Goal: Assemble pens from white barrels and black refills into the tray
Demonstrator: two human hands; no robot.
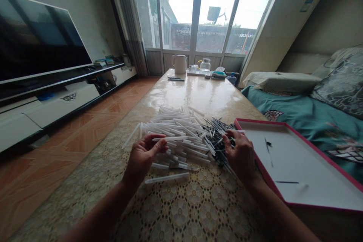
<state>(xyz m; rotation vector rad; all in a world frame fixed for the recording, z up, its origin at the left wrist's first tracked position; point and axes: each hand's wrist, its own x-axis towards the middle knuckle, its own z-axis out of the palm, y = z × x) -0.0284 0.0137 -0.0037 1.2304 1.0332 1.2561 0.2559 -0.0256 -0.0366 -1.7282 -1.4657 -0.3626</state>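
Between thumb and fingers, my left hand [147, 150] pinches a white pen barrel [172, 138], its free end pointing right. Below and beyond it lies a loose heap of white pen barrels [172, 126]. My right hand [239, 153] is over the right side of a pile of thin black pen refills [217, 128], fingers curled together. A small pale piece shows by its fingertips; what the fingers hold is not clear. One single barrel [166, 178] rests apart, nearer to me.
A shallow box with a pink-red rim [309, 143] stands at the right, a few small pen parts inside. A patterned cover [181, 211] lies over the table. At the far end are a kettle [179, 64], a glass jug [205, 65] and tissues [218, 73]. A sofa [297, 102] borders the right.
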